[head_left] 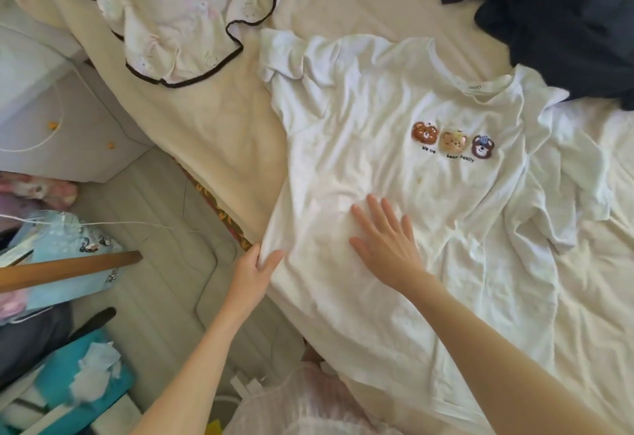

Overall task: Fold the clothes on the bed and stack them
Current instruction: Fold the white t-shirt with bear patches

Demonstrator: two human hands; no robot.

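White T-shirt [394,146] between dark clothes [562,23] and pink garment [178,23]; left hand [255,271] pinches its hem, right hand [387,239] flat.

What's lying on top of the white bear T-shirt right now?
The right hand lies flat on the white bear T-shirt, and the dark garment overlaps its shoulder. The left hand pinches its edge. The shirt hides whatever lies beneath.
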